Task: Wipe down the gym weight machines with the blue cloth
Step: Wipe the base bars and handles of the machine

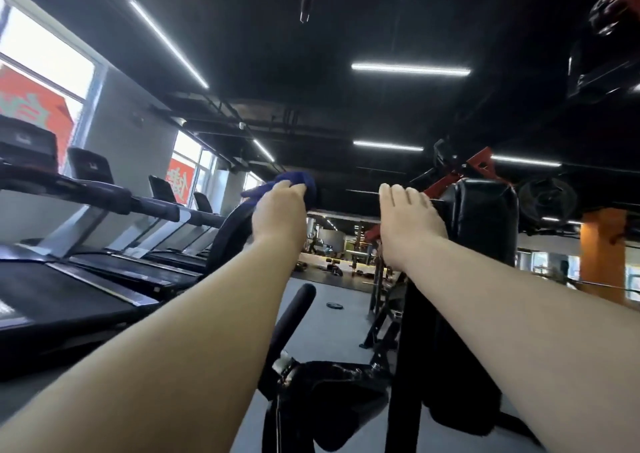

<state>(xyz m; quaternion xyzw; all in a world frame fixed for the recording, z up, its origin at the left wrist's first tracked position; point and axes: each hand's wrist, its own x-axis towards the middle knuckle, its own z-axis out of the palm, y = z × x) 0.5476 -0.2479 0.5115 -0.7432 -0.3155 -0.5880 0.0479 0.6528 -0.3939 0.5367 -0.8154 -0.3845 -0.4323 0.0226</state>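
Note:
Both my arms reach forward and up at head height. My left hand [278, 215] grips the blue cloth [294, 179], bunched over its fingers, and holds it against the top of a curved black bar [227, 236] of the weight machine. My right hand [408, 222] rests on the left edge of the machine's black padded backrest [481, 224], fingers fairly straight over it. The machine's black upright frame [408, 348] and worn black seat [332, 393] lie below, between my arms.
A row of treadmills [104, 272] fills the left side under bright windows. A black handle [294, 314] sticks up from the seat area. Red-and-black racks [460, 172], an orange pillar [602, 255] and a weight plate [335, 305] on the grey floor lie ahead.

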